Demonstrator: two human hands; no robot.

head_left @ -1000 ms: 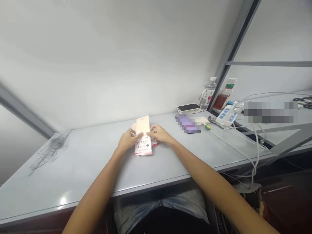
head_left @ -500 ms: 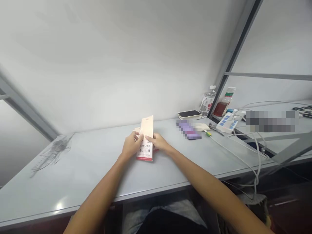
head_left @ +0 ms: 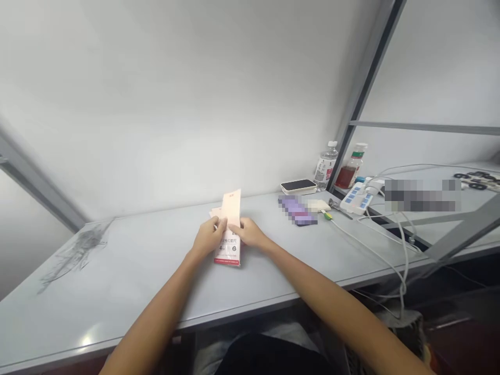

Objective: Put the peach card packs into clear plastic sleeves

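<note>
A flat packet (head_left: 227,253) with a white front, dark print and a red band at its lower end is held upright over the grey desk (head_left: 144,260). A pale pink card or flap (head_left: 232,204) stands up from its top. My left hand (head_left: 210,237) is closed on the packet's left side, thumb on the front. On the right side my right hand (head_left: 250,233) grips it too, its thumb near the other one. Part of another pale piece shows behind, at the left; its shape is mostly hidden.
To the right lie a phone (head_left: 299,186), a blurred purple packet (head_left: 297,209), a cream adapter (head_left: 318,205) with a cable and a power strip (head_left: 357,198). Two bottles (head_left: 325,166) (head_left: 350,169) stand by the grey frame post (head_left: 361,83).
The whole view has shifted slightly, so things sit a little further left. Both hands still hold the packet; its lower printed part shows a little differently between them.
</note>
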